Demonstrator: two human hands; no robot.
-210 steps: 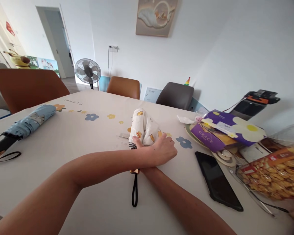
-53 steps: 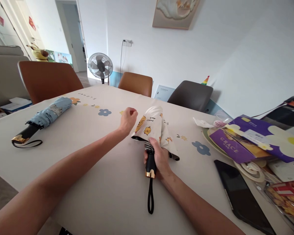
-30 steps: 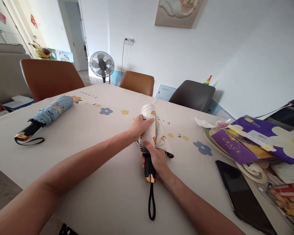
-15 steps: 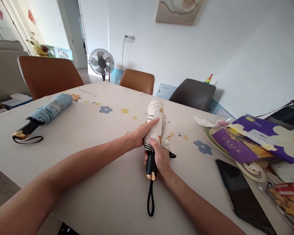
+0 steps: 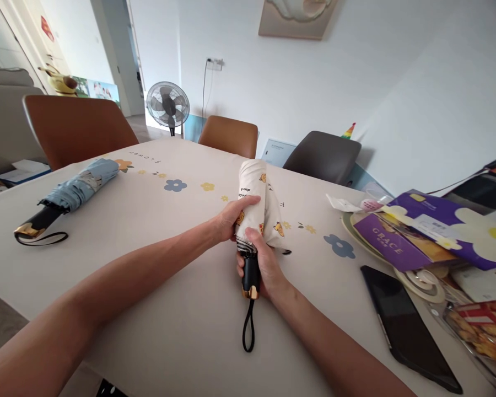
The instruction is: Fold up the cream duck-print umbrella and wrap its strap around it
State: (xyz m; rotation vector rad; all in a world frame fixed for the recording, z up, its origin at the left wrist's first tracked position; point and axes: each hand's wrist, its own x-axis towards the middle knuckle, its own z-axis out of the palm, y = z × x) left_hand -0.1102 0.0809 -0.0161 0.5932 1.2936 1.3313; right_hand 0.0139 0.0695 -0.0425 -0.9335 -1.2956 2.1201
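I have the white umbrella in front of me, near the middle of the counter, its canopy pointing away and its black handle with the gold end towards me; both hands are closed on it. My left hand grips the canopy from the left side, thumb laid across the top of the cloth; my right hand is wrapped around the place where the handle meets the striped canopy edge, thumb up on the fabric, fingertips showing on the left of the handle. A loose fold of printed cloth sticks out to the right of the rolled part; a black strap hangs in a loop from the gold end; I cannot tell how much of the umbrella's weight the counter takes.

To my left, well apart from the hands, a blue umbrella lies folded at a slant; on my right, a black phone lies near the counter's edge, with a purple box beyond it and a pack of brown snacks beside it; across the counter stand two brown chairs, a grey chair and a fan.
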